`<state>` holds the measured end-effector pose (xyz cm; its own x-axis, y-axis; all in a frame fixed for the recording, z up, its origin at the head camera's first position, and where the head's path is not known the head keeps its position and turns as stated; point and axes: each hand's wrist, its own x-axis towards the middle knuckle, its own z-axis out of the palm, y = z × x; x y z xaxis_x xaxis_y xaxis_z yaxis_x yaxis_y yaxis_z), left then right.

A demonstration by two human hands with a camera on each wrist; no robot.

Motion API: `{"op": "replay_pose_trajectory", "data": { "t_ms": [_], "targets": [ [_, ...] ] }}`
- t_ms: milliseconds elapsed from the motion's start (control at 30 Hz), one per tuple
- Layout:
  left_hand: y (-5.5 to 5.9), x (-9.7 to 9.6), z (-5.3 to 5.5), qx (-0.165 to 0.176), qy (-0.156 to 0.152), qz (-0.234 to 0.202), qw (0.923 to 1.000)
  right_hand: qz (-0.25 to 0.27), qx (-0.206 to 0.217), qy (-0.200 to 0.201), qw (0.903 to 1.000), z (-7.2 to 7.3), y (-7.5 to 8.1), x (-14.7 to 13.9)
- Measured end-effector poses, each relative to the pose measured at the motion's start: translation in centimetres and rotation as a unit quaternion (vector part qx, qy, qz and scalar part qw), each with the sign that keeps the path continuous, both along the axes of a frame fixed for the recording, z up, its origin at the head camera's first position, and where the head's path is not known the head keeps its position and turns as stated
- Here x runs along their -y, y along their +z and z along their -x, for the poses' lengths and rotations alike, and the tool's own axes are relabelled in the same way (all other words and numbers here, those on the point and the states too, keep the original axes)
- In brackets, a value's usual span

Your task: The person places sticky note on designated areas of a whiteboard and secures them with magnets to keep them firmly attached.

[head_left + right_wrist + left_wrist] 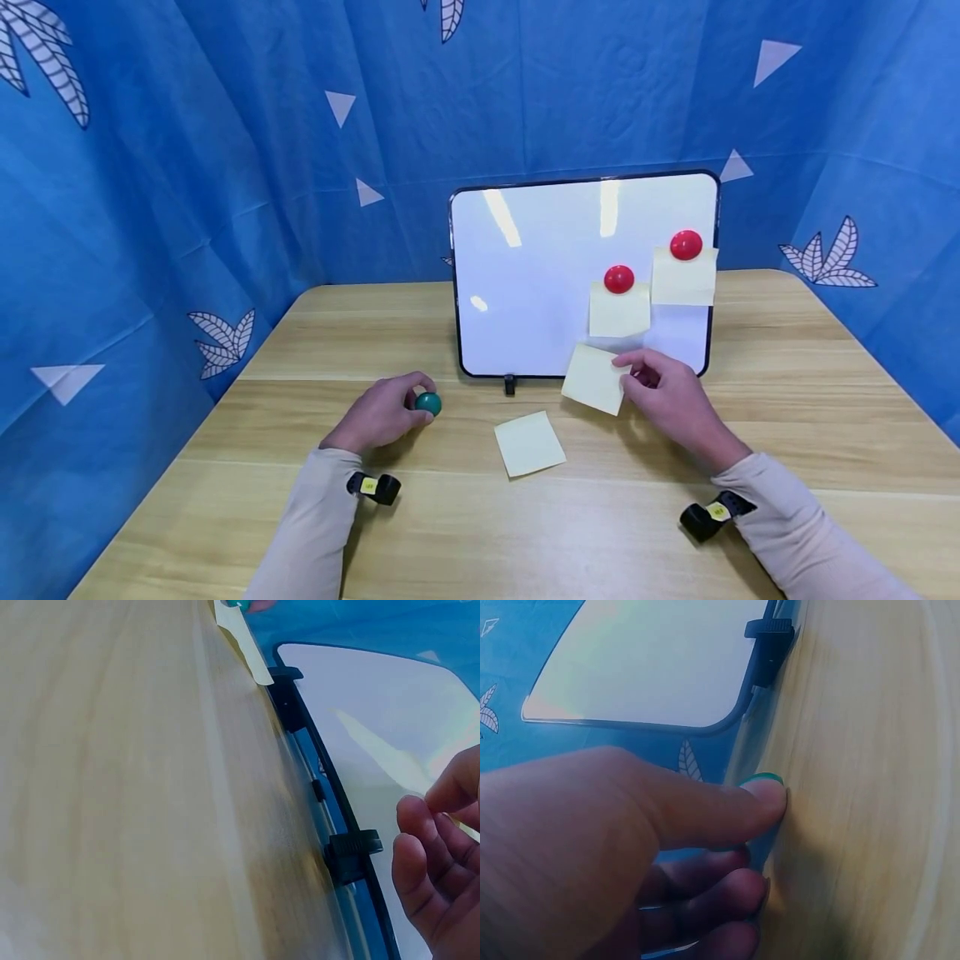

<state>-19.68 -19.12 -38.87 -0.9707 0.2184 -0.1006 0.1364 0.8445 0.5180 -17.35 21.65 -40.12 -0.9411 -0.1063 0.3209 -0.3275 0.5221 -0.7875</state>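
Observation:
My left hand pinches a round green magnet between thumb and fingers, low over the table left of the whiteboard. In the left wrist view the thumb hides most of the magnet. My right hand pinches the right edge of a pale yellow sticky note, which overlaps the board's lower edge in the head view. Two more notes hang on the board's right side: an upper one under a red magnet, and a lower one under another red magnet.
Another pale sticky note lies on the wooden table between the hands. Black feet support the upright board's bottom edge. A blue patterned cloth hangs behind the table and along its sides.

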Motion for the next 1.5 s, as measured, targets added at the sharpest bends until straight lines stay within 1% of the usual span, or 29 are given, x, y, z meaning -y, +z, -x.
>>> {"op": "replay_pose_trajectory", "data": {
  "t_ms": [167,467,700,800,933,967,1067,1167,1200,1233,1367,1500],
  "targets": [
    [0.0,0.1,0.0,0.012,0.006,-0.001,0.9999,0.016,0.011,0.007,0.9998,0.1,0.0,0.0],
    [0.1,0.3,-0.1,0.012,0.007,-0.015,0.9998,0.035,0.019,0.02,0.999,0.2,0.1,0.3],
    [-0.3,0.5,0.0,-0.009,-0.013,-0.031,0.9994,0.037,0.016,0.02,0.999,0.2,0.4,0.5],
    [-0.6,0.5,0.1,-0.018,-0.02,-0.032,0.9991,0.047,0.016,0.019,0.9986,0.2,0.5,0.5],
    [-1.0,0.6,0.0,-0.023,-0.019,-0.03,0.9991,0.074,0.019,0.024,0.9968,0.3,0.5,0.5],
    [-1.0,0.5,0.0,-0.023,-0.018,-0.03,0.9991,0.078,0.021,0.025,0.9964,0.1,0.8,0.6],
    [-1.1,0.4,-0.1,-0.019,-0.012,-0.031,0.9993,0.088,0.023,0.026,0.9955,0.2,0.8,0.7],
    [-1.2,0.1,0.0,-0.016,-0.011,-0.032,0.9993,0.087,0.015,0.023,0.9958,0.1,1.0,0.8],
    [-1.2,0.1,0.1,-0.015,-0.01,-0.032,0.9993,0.087,0.009,0.024,0.9959,0.3,0.8,0.7],
    [-1.2,0.0,0.2,-0.015,-0.01,-0.032,0.9993,0.085,0.004,0.024,0.9961,0.2,0.9,0.8],
    [-1.1,-0.1,0.2,-0.014,-0.008,-0.032,0.9994,0.06,-0.022,0.02,0.9977,0.4,1.5,1.1],
    [-1.0,-0.2,0.3,-0.011,-0.006,-0.033,0.9994,0.042,-0.034,0.014,0.9985,0.8,1.9,1.3]
  ]
}}
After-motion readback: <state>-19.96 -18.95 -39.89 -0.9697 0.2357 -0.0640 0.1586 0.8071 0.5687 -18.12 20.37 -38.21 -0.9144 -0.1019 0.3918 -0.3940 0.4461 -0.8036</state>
